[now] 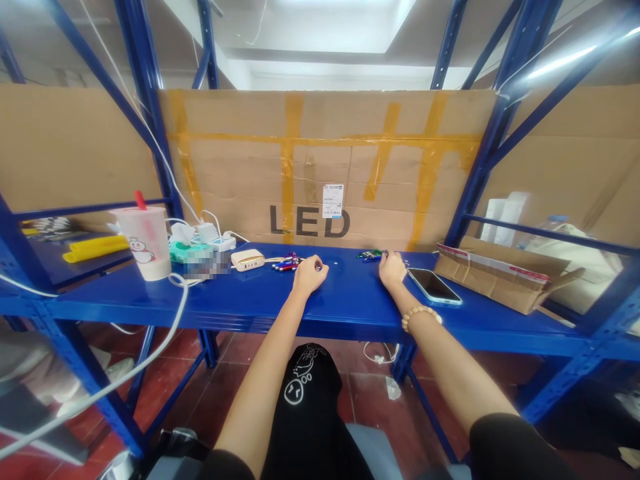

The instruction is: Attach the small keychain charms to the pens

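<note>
My left hand [310, 275] rests low over the blue shelf top with its fingers curled closed. Something small and dark shows between the thumb and fingers, too small to name. Just left of it lies a pile of small shiny red, blue and purple pieces [287, 264]. My right hand [393, 269], with a beaded bracelet on the wrist, is also closed, its fingertips at a small dark thing I cannot make out. Beside it, on the left, is a little heap of shiny green pieces [369, 255]. The kind of pieces in both piles is unclear.
A phone [435, 287] and an open cardboard box [493, 273] are on the right. Leftward stand a drink cup [145, 243], a cream-coloured device [248, 260] and a power strip [223, 242] with cables. A cardboard sheet [240, 173] marked LED closes the back.
</note>
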A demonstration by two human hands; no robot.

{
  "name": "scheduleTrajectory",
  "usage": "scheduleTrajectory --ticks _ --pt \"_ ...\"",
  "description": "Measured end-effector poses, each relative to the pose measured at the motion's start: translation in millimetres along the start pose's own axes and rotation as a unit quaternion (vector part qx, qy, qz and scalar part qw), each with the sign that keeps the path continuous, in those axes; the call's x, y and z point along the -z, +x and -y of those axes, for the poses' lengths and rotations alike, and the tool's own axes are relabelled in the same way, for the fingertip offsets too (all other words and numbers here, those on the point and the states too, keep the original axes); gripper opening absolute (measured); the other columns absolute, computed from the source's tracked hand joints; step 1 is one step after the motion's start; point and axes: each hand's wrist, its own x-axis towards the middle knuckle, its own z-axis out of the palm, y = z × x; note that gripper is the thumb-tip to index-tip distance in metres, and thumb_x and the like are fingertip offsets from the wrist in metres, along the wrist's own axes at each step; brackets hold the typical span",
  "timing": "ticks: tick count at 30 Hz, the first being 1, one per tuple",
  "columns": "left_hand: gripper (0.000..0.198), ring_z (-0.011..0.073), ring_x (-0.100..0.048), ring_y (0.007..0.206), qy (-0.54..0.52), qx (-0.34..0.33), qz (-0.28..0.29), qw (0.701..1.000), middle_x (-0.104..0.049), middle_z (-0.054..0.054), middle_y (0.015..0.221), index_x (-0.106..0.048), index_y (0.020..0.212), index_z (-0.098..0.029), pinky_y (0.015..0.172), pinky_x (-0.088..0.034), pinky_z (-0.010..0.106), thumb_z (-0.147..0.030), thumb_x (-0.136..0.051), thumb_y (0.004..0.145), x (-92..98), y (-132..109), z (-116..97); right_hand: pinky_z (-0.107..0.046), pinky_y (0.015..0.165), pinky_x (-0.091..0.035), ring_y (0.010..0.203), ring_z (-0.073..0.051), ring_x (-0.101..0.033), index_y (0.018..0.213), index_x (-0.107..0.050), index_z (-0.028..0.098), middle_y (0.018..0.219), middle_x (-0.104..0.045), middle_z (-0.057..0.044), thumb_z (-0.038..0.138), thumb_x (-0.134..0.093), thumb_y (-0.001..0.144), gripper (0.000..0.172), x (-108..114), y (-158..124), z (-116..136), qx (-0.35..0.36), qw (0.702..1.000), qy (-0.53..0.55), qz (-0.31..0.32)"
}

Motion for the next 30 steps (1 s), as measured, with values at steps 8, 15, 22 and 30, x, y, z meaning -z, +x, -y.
scheduleTrajectory --ticks 8,15,22,30 --pt "0.018 0.0181 -0.056 0.065 -0.099 0.067 -0.001 0.993 -0.059 0.001 0.063 -0.057 0.079 -0.024 0.068 -0.042 0.029 -0.038 -0.046 0.082 -0.4 0.0 6.1 -0.026 0.081 -0.043 0.099 -0.019 -0.055 0.119 -0.052 0.021 0.112 -0.056 -0.007 0.030 -0.027 0.093 0.037 4.9 -37.1 43.2 0.247 0.959 0.138 -0.010" --pt "0.040 0.0167 -0.056 0.059 -0.096 0.027 -0.003 0.995 -0.056 0.001 0.053 -0.051 0.062 -0.021 0.071 -0.042 0.029 -0.048 -0.033 0.087 -3.2 7.0 15.4 -0.025 0.079 -0.044 0.096 -0.017 -0.057 0.122 -0.051 0.023 0.113 -0.057 -0.006 0.030 -0.031 0.093 0.036 2.8 -60.9 58.3 0.459 0.879 0.114 0.064" --pt "0.022 0.0139 -0.053 0.060 -0.107 0.002 0.028 0.994 -0.057 -0.001 0.065 -0.053 0.074 -0.022 0.062 -0.040 0.025 -0.038 -0.042 0.084 -7.1 10.3 22.2 -0.030 0.087 -0.037 0.101 -0.018 -0.055 0.112 -0.058 0.022 0.110 -0.062 -0.006 0.033 -0.037 0.092 0.031 -3.0 -54.6 55.9 0.438 0.890 0.097 0.086" --pt "0.020 0.0160 -0.054 0.064 -0.065 -0.032 0.027 0.997 -0.059 0.001 0.064 -0.058 0.074 -0.021 0.064 -0.040 0.026 -0.037 -0.048 0.080 -9.2 10.6 21.5 -0.033 0.086 -0.033 0.097 -0.019 -0.053 0.111 -0.057 0.018 0.104 -0.062 -0.008 0.024 -0.032 0.093 0.031 -7.3 -52.5 55.6 0.473 0.875 0.026 0.102"
